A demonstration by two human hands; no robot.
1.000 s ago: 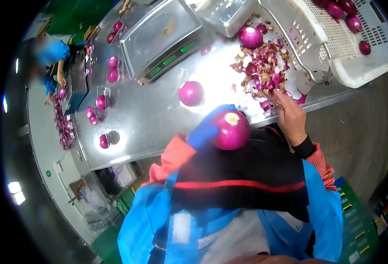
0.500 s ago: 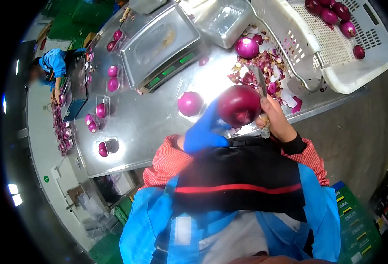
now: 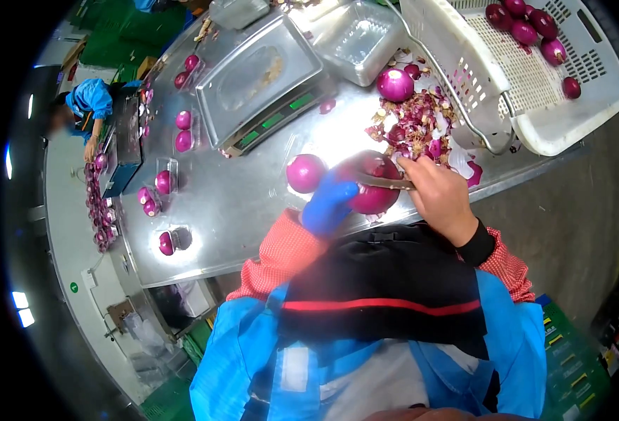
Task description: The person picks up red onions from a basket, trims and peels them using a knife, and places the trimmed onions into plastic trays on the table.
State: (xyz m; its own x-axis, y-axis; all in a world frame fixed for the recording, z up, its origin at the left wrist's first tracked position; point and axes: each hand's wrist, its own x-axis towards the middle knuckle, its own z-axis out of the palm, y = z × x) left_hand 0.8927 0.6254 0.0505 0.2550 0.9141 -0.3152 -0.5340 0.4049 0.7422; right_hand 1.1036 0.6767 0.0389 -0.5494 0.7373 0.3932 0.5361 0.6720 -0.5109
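Note:
My left hand (image 3: 329, 205), in a blue glove, grips a large red onion (image 3: 378, 199) from its left side above the metal table. My right hand (image 3: 441, 196), bare, is closed on a knife (image 3: 386, 183) whose blade lies across the onion's face. The knife's handle is hidden in my fingers, and the onion's upper part is blurred. Just left of the glove a peeled purple onion (image 3: 306, 173) rests on the table. Another onion (image 3: 396, 85) sits beyond, beside a heap of onion skins (image 3: 422, 123).
A white crate (image 3: 534, 137) with a metal handle and several onions stands at the right. A scale (image 3: 260, 84) and clear plastic trays (image 3: 358, 42) are on the metal table (image 3: 232, 217). Packed onions (image 3: 163, 182) line its left side. Another person (image 3: 91, 105) works at far left.
The knife has swung from upright beside the onion to lying across it. My right hand has turned over toward the onion, and the onion has shifted slightly left.

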